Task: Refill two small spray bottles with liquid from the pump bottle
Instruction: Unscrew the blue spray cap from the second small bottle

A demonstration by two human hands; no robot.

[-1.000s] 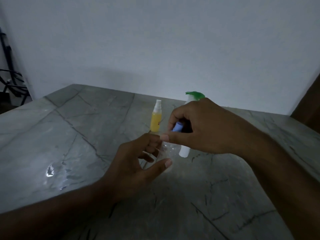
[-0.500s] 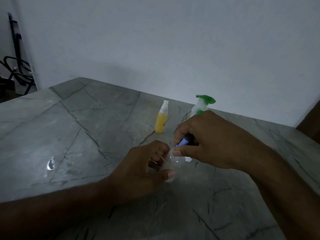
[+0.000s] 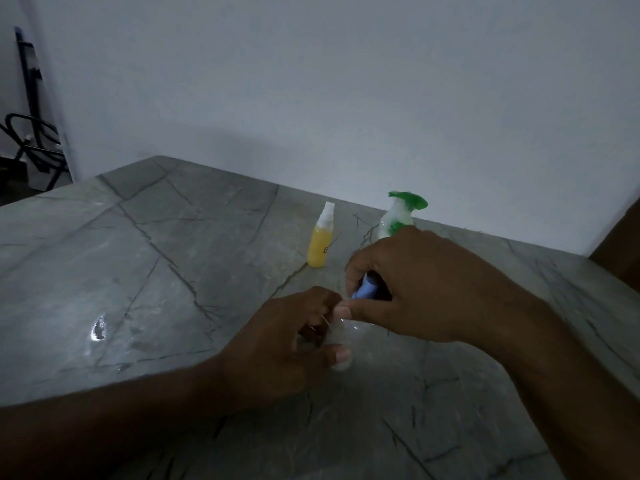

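Observation:
My left hand (image 3: 280,348) grips a small clear spray bottle (image 3: 341,336) standing on the grey marble table (image 3: 138,271). My right hand (image 3: 415,289) pinches the bottle's blue spray top (image 3: 365,289) from above, right at the neck. Behind my right hand stands the pump bottle (image 3: 398,216) with its green pump head, its lower part hidden. A second small spray bottle (image 3: 322,242), full of yellow liquid and closed with a white top, stands upright to the left of the pump bottle.
A white wall runs close behind the table's far edge. A small wet patch (image 3: 98,329) shines on the table at the left. Black metal frames (image 3: 31,140) stand beyond the table's left corner.
The view has shifted a little, so the bottles sit further right. Both hands have come lower and stayed together on the clear bottle and its blue top.

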